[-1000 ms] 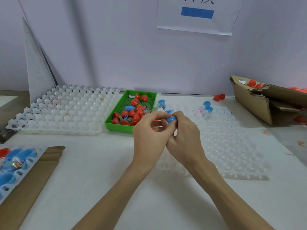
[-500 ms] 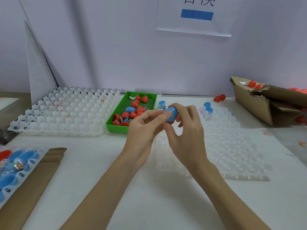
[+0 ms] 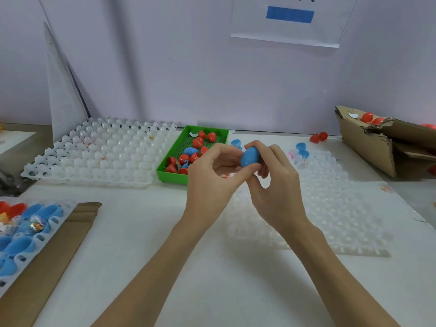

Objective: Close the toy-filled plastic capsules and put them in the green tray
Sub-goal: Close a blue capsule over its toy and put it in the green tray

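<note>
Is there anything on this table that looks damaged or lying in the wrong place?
Yes. The cardboard box at the right edge is torn and crumpled. Two red capsules lie loose on the table near it, outside the green tray. The blue capsule in the hands looks fine.

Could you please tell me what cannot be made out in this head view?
- Blue capsule: its seam is hidden by the fingers of the left hand and right hand, so full closure is unclear.
- Sign on the wall: cut off by the top edge.
- Cardboard box: cut off by the right edge.
- Toy in the blue-filled tray: too small to identify.
</note>
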